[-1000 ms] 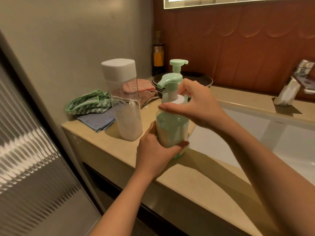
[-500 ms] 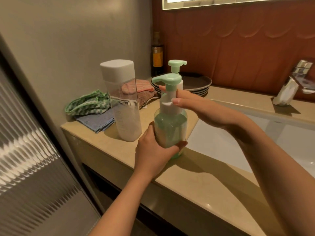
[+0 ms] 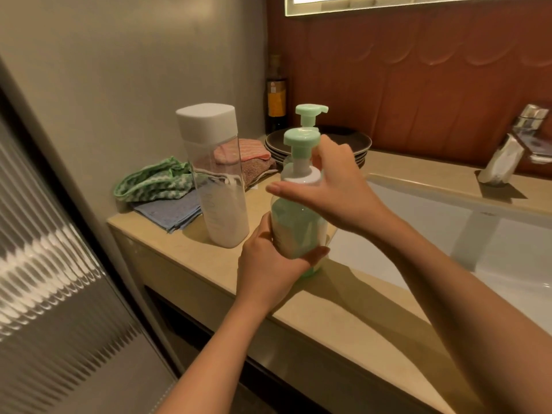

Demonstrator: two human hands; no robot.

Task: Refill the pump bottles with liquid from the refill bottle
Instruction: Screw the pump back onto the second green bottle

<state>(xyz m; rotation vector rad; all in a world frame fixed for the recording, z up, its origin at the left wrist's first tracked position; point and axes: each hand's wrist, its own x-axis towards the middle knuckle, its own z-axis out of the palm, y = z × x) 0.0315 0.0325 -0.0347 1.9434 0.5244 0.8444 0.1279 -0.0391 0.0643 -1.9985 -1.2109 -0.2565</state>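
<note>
Left hand: curled round pump bottle body.
Right hand: gripping white pump collar.
Refill bottle: capped, upright, just left.

A beige stone countertop runs along the wall beside a sunken white sink. On it stand a tall clear refill bottle with a white cap, a near pump bottle at the sink's edge, a second pump bottle behind it, stacked dark plates, a heap of cloths, a dark bottle in the corner and a chrome tap.
</note>
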